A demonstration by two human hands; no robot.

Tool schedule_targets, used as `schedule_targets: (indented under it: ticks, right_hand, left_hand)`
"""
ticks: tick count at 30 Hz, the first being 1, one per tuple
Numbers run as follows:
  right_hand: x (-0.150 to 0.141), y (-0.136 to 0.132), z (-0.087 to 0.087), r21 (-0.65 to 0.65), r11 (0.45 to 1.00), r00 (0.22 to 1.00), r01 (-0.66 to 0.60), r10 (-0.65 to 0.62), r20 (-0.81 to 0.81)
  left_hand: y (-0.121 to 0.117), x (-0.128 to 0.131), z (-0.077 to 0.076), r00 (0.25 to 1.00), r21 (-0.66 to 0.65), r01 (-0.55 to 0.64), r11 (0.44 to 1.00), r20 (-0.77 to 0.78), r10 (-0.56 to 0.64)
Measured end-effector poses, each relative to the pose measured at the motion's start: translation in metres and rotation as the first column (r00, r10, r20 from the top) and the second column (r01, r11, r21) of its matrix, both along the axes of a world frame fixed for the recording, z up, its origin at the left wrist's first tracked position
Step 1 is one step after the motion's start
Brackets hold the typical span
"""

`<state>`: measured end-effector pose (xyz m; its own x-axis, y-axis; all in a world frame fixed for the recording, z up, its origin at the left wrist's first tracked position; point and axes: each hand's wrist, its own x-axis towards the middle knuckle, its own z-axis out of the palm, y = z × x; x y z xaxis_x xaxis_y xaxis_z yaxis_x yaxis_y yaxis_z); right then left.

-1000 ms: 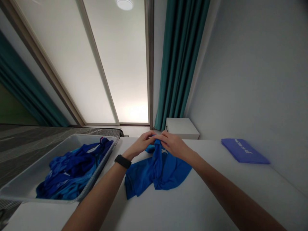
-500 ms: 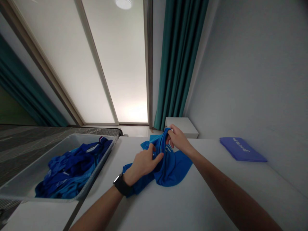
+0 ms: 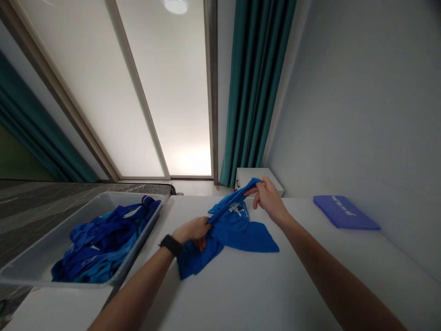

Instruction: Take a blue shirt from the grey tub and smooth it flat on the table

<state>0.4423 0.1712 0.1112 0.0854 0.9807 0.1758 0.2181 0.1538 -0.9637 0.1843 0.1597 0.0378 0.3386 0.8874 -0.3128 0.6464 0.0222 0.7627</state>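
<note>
A person's two bare hands stretch a blue shirt (image 3: 237, 225) across a white table (image 3: 262, 294), seen from a camera worn on the head. The left hand (image 3: 193, 230), a dark watch (image 3: 171, 245) on its wrist, is low and close to the tabletop, fingers curled tight around a bunch of the fabric at the shirt's near left side; the left forearm runs up from the bottom edge of the frame. The right hand (image 3: 270, 200) is raised farther back and higher, pinching a lifted edge of the same shirt between thumb and forefinger while the other fingers hang loosely bent; the right arm reaches in a long diagonal from the lower right corner. Between the two grips the cloth is pulled into a slanting ridge, a white printed mark showing on it, and the rest of the shirt lies spread on the table beneath the hands. To the left, a grey tray (image 3: 41, 262) holds a heap of more blue garments (image 3: 103, 243). A flat purple folder (image 3: 346, 212) lies well apart on the table's right side by the wall. Behind stand a small white cabinet (image 3: 258, 177), teal curtains (image 3: 255, 87) and a frosted sliding door (image 3: 138, 92).
</note>
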Motion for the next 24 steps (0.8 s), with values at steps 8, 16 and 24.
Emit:
schedule_targets:
  ticks: [8,16,24]
  right_hand:
    - [0.03,-0.014,-0.041,-0.074,0.996,0.996,0.058,-0.052,0.079]
    - [0.046,-0.033,-0.094,-0.308,0.943,0.955,-0.126,0.199,0.218]
    - [0.041,-0.037,-0.072,-0.52,0.727,0.89,-0.448,0.417,-0.184]
  left_hand:
    - [0.054,0.022,0.001,0.962,0.32,0.074,0.945,-0.273,0.017]
    - [0.046,0.029,-0.007,0.982,0.277,-0.147,0.949,-0.07,0.173]
    - [0.044,0.019,-0.015,0.982,-0.136,0.061,0.989,0.185,-0.035]
